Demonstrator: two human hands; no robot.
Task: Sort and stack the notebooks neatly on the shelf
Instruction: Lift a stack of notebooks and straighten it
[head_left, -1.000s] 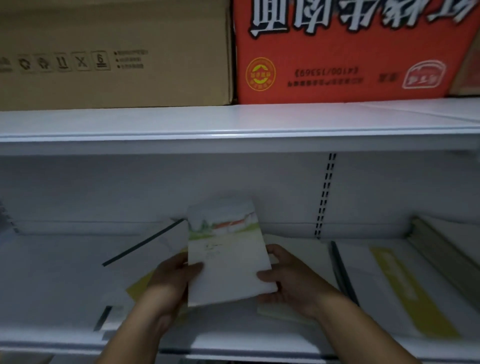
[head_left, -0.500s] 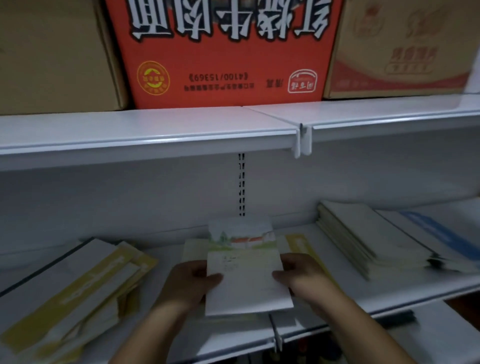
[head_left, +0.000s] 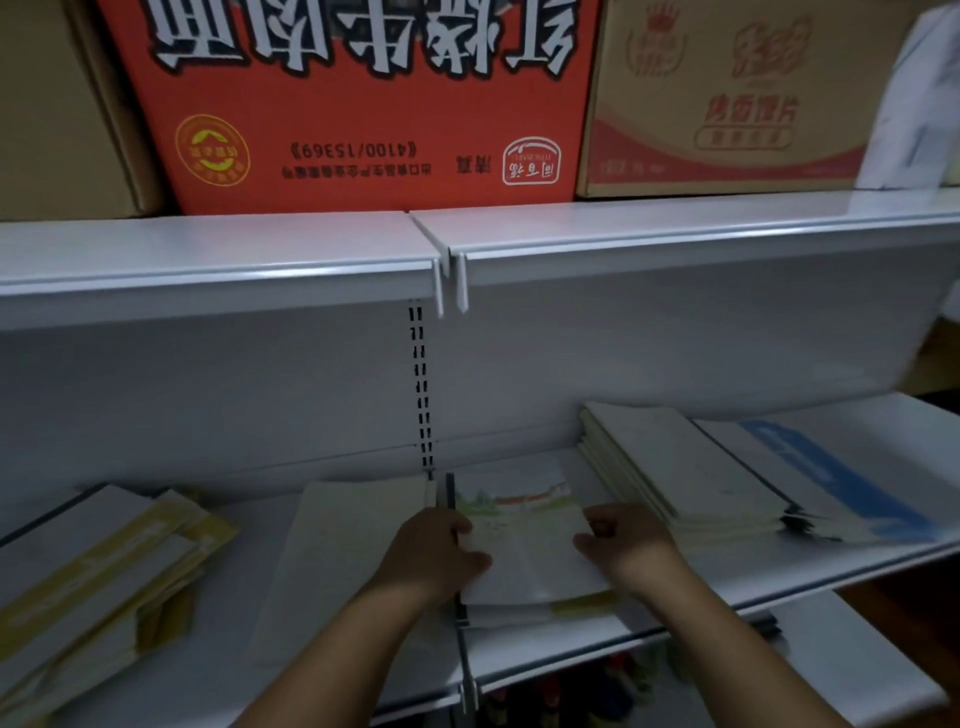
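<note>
The landscape-cover notebook (head_left: 524, 540) lies flat between the two hands on a low pile on the shelf (head_left: 753, 577). The left hand (head_left: 436, 551) grasps its left edge with the thumb on the cover, and the right hand (head_left: 623, 545) has its fingers (head_left: 597, 527) curled over the right edge. Holding both sides at once looks like a way of squaring it to the pile beneath, whose yellowish edge peeps out just under the right fingers. Just to the right of those fingers stands a stack of pale notebooks (head_left: 675, 467), with a blue-striped stack (head_left: 810, 478) beyond it, so like seems to be going with like. Beside the left fingers lies a single pale notebook (head_left: 343, 545), and well to the left of them a slumped heap of yellow-banded ones (head_left: 104, 571), probably not yet sorted. The shelving is white metal in dim light. Above the fingers, an upper shelf (head_left: 208, 244) carries a red carton (head_left: 363, 104) and a brown carton (head_left: 727, 93).
</note>
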